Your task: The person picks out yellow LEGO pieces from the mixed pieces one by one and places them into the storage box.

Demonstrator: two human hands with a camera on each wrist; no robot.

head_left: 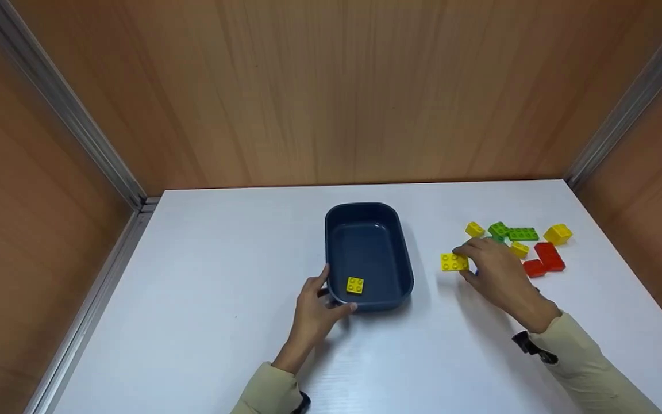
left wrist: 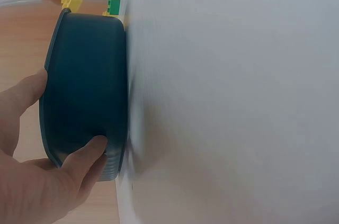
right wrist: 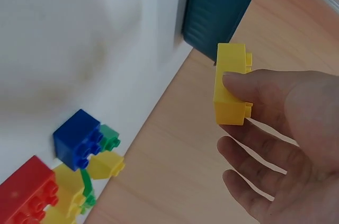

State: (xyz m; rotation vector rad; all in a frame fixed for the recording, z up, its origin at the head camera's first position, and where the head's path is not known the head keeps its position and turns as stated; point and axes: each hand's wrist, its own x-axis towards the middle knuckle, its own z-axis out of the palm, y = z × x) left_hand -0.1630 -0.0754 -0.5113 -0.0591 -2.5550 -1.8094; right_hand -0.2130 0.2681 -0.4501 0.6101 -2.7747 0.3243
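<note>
A dark blue rectangular dish stands on the white table, with a small yellow toy brick lying inside near its front end. My left hand grips the dish's near left corner, thumb at the front and fingers along the left side. Right of the dish, my right hand pinches a yellow building brick between thumb and fingers. The right wrist view shows that brick held above the table, its studs facing the palm side. The other right fingers are loosely extended.
Loose bricks lie at the table's right: yellow, green and red ones. A blue brick among them is mostly hidden by my right hand in the head view. Wooden panels enclose the white table.
</note>
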